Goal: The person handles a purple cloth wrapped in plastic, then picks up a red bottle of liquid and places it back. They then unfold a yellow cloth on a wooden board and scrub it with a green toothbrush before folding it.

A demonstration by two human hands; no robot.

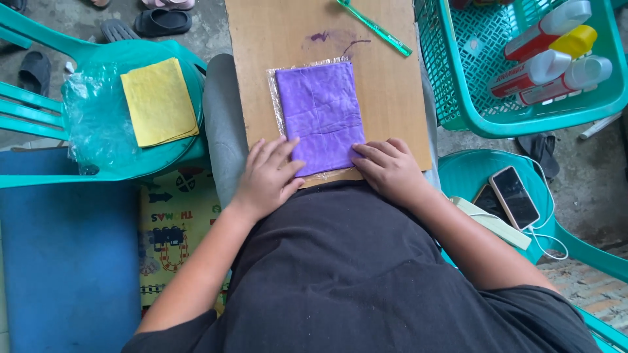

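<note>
so there's a brown board (392, 98) across the lap, with a folded purple cloth (320, 114) in clear plastic wrap (273, 98) and a green pen (374, 27) lying on it

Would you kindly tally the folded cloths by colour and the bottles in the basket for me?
Purple cloths: 1, the purple cloth on the board, under the left hand and right hand.
Yellow cloths: 1, the yellow cloth on the chair.
Bottles in the basket: 4 bottles visible.
Total: 6
</note>
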